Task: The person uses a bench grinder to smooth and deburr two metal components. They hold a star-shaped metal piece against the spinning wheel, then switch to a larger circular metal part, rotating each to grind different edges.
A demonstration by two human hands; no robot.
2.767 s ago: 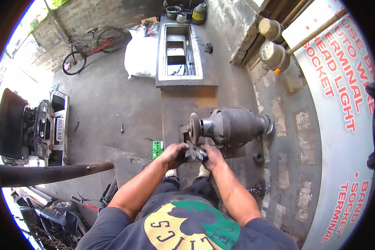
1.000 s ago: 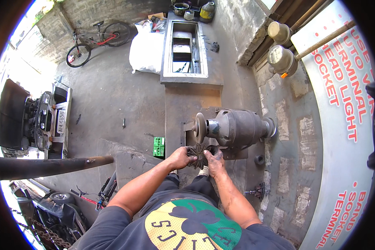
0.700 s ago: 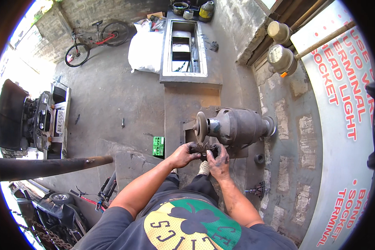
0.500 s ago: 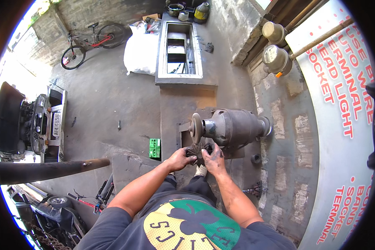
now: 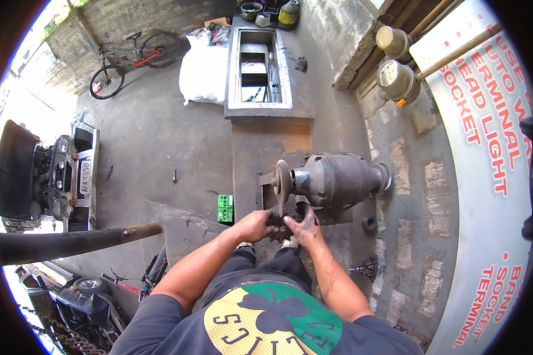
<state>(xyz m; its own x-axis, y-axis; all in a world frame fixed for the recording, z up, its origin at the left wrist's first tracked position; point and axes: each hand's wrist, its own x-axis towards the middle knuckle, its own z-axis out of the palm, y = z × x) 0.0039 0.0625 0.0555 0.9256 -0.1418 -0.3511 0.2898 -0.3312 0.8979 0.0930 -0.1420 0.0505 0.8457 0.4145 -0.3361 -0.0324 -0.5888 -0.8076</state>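
Note:
Both my hands hold a dark, finned metal part (image 5: 281, 232) just below the wheel (image 5: 282, 184) of a bench grinder (image 5: 336, 180). My left hand (image 5: 256, 225) grips its left side, thumb pointing inward. On its right side the fingers of my right hand (image 5: 305, 226) are closed, with dark grime on the skin. The part's upper edge lies close against the bottom of the wheel; whether they touch, I cannot tell. Much of it is hidden by my fingers. The grinder's big rounded motor housing lies on its side to the right of the wheel.
A green box (image 5: 225, 208) stands left of the grinder stand. Ahead is a concrete block with a framed opening (image 5: 235, 71), beside a white sack (image 5: 201, 74). A pipe (image 5: 89, 239) juts in from the left. A toothed metal part (image 5: 370, 268) lies on the right.
My hands have tilted the finned part, so its star-shaped face shows less. It now sits closer under the wheel. The whole view has shifted slightly.

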